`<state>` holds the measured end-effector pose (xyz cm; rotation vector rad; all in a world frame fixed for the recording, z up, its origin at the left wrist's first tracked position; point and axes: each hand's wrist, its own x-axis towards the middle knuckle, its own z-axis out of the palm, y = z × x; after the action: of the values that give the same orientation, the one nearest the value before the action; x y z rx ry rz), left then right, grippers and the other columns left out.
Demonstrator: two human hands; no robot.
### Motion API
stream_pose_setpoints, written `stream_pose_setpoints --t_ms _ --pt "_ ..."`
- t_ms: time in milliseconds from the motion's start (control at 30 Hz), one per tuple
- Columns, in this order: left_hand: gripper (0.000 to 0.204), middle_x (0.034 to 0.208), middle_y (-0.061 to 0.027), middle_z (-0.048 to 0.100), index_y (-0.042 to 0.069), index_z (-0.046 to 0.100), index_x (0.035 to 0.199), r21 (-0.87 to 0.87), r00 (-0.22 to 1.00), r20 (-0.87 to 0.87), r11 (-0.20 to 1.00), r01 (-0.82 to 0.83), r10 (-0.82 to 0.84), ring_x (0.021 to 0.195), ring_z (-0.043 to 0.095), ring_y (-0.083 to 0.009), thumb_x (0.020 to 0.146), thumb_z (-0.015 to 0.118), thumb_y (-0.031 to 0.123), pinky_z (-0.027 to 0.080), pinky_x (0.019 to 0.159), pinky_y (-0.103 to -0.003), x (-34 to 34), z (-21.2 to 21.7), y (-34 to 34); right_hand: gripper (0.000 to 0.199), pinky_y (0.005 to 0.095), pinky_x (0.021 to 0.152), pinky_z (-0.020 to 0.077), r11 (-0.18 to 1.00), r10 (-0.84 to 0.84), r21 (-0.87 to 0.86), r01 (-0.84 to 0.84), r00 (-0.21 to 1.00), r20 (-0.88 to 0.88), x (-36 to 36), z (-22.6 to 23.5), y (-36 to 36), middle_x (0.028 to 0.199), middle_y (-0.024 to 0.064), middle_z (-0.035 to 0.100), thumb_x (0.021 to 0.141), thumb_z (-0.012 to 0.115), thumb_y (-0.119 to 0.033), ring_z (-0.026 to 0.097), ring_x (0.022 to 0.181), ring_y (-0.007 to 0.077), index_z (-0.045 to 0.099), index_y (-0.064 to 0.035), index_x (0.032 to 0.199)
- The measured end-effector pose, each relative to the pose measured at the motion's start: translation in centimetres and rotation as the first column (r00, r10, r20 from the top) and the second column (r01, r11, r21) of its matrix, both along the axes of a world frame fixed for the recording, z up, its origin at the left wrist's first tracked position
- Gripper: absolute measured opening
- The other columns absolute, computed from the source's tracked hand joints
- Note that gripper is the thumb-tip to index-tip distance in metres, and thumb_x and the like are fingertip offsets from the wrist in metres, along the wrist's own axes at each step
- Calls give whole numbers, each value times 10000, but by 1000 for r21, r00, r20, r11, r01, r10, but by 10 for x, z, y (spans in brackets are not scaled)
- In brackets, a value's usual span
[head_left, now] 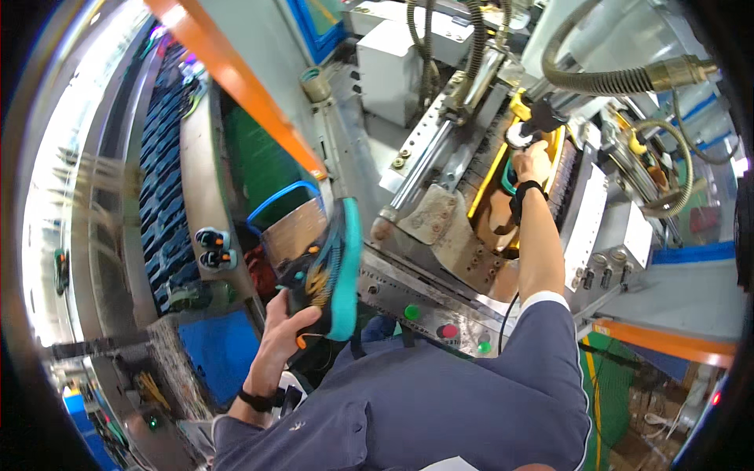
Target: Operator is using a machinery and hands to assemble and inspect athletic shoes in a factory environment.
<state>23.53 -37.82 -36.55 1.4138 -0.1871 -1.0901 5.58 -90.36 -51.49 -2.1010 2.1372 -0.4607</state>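
Observation:
My left hand (pixel 281 334) grips a dark shoe (pixel 317 275) by its end. The shoe is tipped on its side, and its thick teal sole (pixel 346 267) faces right. My right hand (pixel 536 162) reaches deep into the machine, between the yellow side plates (pixel 488 182), under a dark cylinder head (pixel 542 118). Its fingers are bent around something that I cannot make out. A teal edge (pixel 510 179) shows just beside those fingers. Below the hand lies a brown, shaped pad (pixel 496 213), partly hidden by my wrist.
Green and red push buttons (pixel 449 331) line the machine's front edge. An orange bar (pixel 236 86) slants across the upper left. A blue-rimmed basket (pixel 294 188) holds cardboard. Small shoes (pixel 215 250) sit on a ledge beside a dark ridged belt (pixel 166 180). Ribbed hoses (pixel 613 81) hang upper right.

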Motion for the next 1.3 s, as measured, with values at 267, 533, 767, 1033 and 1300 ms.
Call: stream_pose_setpoints --t_ms 267,533,767,1033,1300 --pt "354 1065 -117 632 -35 545 1161 65 725 -46 726 -685 687 923 648 -221 836 648 60 537 828 -351 -77 -32 123 380 458 912 435 666 703 -473 -576 698 140 5 42 128 1017 272 637 888 593 -241 572 1024 438 561 90 1069" --pt "323 972 -88 659 -70 631 1006 207 678 -84 679 -705 730 880 629 -166 763 758 101 502 790 -295 -148 -117 178 132 410 753 472 302 876 -54 -952 254 410 -15 -66 372 900 150 593 785 615 -64 577 854 333 622 -35 914" --pt "297 945 -135 680 -84 639 987 170 391 -196 424 -890 899 826 674 -225 757 758 60 554 742 -349 -206 -151 261 115 446 753 465 122 975 -51 -991 110 193 1 -127 377 914 164 588 799 602 -116 575 883 353 606 -36 880" --pt "354 894 -142 670 -88 640 988 277 -95 -76 -71 -958 992 762 678 -251 717 788 86 570 678 -380 -227 -178 392 81 417 676 446 138 974 -259 -956 83 211 24 -146 366 792 134 554 813 593 -98 548 730 326 589 -22 842" --pt "388 867 -153 656 -26 612 994 252 -491 60 -489 -835 869 737 662 -278 639 754 39 563 648 -416 -227 -273 583 178 357 789 496 -280 923 -558 -781 -379 67 254 151 563 1012 132 641 929 563 -139 618 873 265 616 2 1023"
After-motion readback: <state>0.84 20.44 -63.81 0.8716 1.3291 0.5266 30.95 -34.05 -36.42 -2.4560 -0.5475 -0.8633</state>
